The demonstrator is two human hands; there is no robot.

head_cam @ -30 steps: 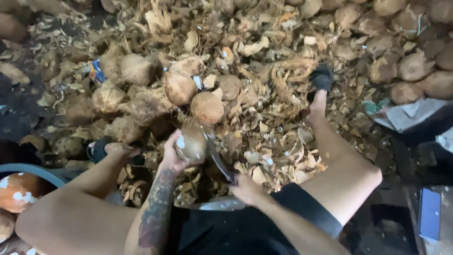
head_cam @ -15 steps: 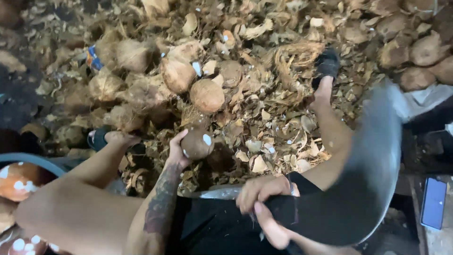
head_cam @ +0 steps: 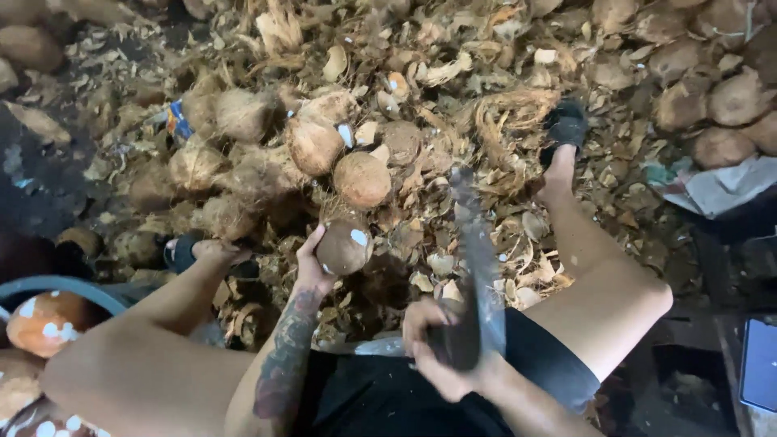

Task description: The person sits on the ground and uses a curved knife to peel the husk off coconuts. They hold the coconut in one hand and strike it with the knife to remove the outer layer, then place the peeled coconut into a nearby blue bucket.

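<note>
The left hand (head_cam: 312, 263) closes its grip around a coconut (head_cam: 344, 247), held out between the knees above the husk litter (head_cam: 453, 121), while the right hand (head_cam: 441, 348) grips a blade (head_cam: 477, 259) raised clear of it.

Only stuff like that: a small blue wrapper scrap with some orange (head_cam: 177, 120) lying in the husks upper left, and a dark blue-edged phone-like screen (head_cam: 759, 364) at the far right bottom edge.
</note>
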